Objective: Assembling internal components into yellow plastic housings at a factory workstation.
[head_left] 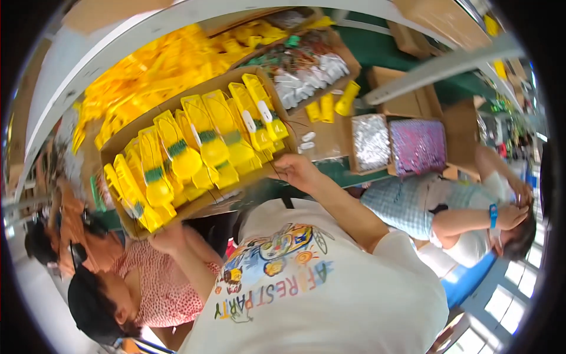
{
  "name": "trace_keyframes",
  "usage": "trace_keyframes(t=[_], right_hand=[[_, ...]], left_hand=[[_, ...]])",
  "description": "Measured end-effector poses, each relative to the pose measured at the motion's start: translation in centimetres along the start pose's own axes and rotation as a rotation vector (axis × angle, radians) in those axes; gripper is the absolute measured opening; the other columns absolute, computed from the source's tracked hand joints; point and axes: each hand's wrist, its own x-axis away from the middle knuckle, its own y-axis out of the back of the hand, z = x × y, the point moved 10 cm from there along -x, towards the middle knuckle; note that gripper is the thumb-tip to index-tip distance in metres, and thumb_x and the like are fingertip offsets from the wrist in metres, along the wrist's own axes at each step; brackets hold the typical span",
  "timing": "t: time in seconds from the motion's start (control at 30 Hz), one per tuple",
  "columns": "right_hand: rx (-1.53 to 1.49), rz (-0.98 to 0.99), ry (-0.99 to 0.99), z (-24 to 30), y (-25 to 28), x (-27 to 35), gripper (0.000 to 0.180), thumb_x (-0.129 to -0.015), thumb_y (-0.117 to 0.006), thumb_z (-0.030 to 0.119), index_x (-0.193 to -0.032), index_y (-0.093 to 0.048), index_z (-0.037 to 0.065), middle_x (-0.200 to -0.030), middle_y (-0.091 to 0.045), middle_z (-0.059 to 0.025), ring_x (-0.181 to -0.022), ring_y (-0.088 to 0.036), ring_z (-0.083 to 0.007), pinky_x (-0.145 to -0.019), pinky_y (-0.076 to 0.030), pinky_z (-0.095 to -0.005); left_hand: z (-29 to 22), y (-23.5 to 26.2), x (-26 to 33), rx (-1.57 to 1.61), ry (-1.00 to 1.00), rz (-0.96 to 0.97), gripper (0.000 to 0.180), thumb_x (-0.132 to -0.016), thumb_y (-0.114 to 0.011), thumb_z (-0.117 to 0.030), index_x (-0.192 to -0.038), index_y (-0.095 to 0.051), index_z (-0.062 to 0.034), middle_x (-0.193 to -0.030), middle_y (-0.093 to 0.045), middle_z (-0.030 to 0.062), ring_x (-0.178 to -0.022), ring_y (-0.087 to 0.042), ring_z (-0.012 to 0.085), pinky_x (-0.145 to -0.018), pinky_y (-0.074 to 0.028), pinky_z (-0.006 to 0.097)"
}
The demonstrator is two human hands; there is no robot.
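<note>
An open cardboard box [122,143] full of upright yellow plastic housings [217,121] is held between my two hands, tilted, with its right side higher. Some housings carry small green boards with thin wires; a few at the right carry white pieces. My left hand [168,237] grips the box's near left corner, its fingers partly hidden beneath. At the near right corner my right hand [296,171] is closed on the box edge, the thumb side showing.
Behind the box lies a large heap of yellow plastic parts [159,59]. Farther right stand a carton of wired white parts [312,74], loose yellow pieces [348,98], and boxes of silver [371,141] and purple [418,146] items. A metal bar [436,74] crosses there. People are close on both sides.
</note>
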Motion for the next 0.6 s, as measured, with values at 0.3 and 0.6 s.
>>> trace_keyframes(t=[0.3,0.6], right_hand=[[0.057,-0.153,0.418,8.4,19.3,19.1,0.019,-0.076,-0.056,0.010,-0.093,-0.061,0.003,-0.093,-0.064,-0.0095,-0.094,-0.060,-0.0225,-0.084,-0.048,-0.0388],[-0.102,-0.722,0.877,16.5,37.1,31.3,0.046,-0.082,-0.057,0.039,-0.121,-0.051,0.014,-0.121,-0.056,-0.0017,-0.108,-0.054,-0.0211,-0.089,-0.045,-0.0410]], left_hand=[[16.7,-4.1,3.7,-0.540,0.655,0.101,0.067,-0.088,-0.042,-0.060,-0.136,-0.036,-0.0133,-0.133,-0.044,0.0054,-0.120,-0.045,0.0279,-0.097,-0.038,0.046],[45.1,-15.6,19.8,-0.295,1.311,0.399,0.057,-0.080,-0.062,-0.017,-0.131,-0.037,-0.0078,-0.123,-0.052,0.0092,-0.113,-0.051,0.0226,-0.091,-0.046,0.037]])
